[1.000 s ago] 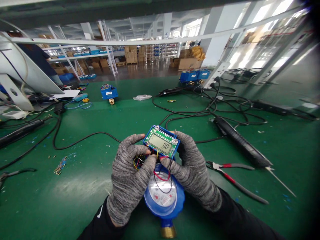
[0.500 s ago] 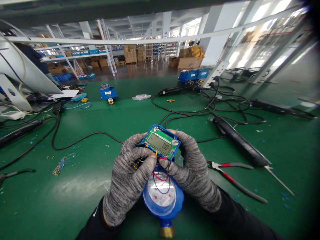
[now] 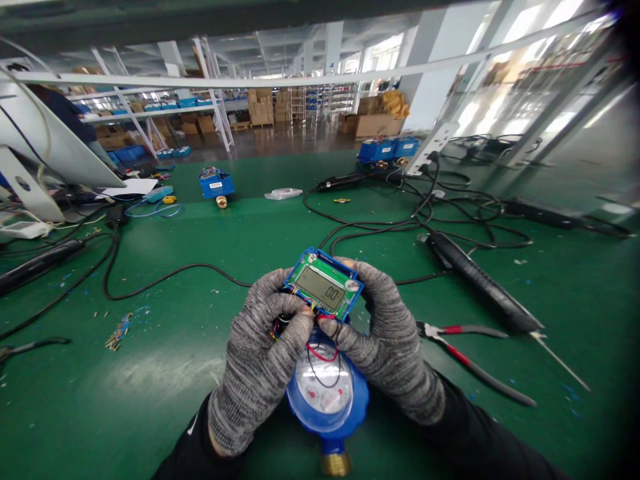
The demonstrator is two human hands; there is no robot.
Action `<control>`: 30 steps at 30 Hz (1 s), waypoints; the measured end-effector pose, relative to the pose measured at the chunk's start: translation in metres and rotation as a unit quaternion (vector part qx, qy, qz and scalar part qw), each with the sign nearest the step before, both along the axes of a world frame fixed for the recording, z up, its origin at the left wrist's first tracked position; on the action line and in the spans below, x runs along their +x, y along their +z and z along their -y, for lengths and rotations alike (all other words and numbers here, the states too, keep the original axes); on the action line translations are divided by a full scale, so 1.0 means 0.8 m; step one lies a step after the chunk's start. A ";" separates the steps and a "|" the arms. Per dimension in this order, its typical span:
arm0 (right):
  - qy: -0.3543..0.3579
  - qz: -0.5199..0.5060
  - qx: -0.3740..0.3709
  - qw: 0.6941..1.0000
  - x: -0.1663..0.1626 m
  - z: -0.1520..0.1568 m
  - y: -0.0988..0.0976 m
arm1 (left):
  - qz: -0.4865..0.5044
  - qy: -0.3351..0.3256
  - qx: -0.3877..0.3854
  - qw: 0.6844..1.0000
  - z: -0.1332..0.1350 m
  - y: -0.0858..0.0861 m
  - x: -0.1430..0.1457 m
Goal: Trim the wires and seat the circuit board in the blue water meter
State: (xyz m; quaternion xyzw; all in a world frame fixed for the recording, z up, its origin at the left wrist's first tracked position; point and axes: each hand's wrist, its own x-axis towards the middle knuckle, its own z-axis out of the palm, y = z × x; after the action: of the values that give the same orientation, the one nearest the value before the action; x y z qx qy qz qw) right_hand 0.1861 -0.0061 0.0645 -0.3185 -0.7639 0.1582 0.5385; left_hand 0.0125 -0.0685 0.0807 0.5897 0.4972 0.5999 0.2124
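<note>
Near the frame's centre, the grey-gloved left hand [image 3: 264, 360] and grey-gloved right hand [image 3: 393, 337] grasp a rectangular green circuit board in a blue plastic case [image 3: 323, 285] (it shows 0.0); the left has closed further over the thin multicoloured wires [image 3: 275, 329], probably gathering them.

And there it is, right in front of me on the display unit [image 3: 321, 285]: dark digits, 0.0! On the meter dial [image 3: 325, 383] below, I see red marks and fine print, too small to read. White label [image 3: 215, 185] on the blue housing [image 3: 225, 189] ahead: I can't make out a word.
</note>
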 end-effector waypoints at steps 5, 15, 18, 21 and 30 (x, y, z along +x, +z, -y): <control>0.002 0.002 0.005 1.000 0.002 -0.001 -0.001 | 0.025 -0.016 -0.007 1.000 0.000 0.002 0.001; 0.009 0.006 0.028 1.000 0.004 -0.002 -0.005 | 0.026 0.004 0.002 1.000 -0.001 0.001 0.006; 0.007 0.010 0.038 0.999 0.004 -0.001 -0.004 | 0.035 0.002 -0.003 0.999 0.000 0.000 0.008; -0.003 0.015 0.046 0.999 0.005 0.001 -0.004 | 0.020 0.007 0.005 1.000 0.000 0.002 0.009; -0.026 0.026 0.071 0.997 0.006 0.002 0.001 | -0.110 0.097 0.022 0.989 0.003 0.010 0.007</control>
State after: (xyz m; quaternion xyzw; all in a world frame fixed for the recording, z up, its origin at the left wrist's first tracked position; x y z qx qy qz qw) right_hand 0.1910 -0.0074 0.0650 -0.3032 -0.7784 0.0816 0.5436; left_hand 0.0184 -0.0707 0.0884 0.6056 0.5588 0.5603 0.0844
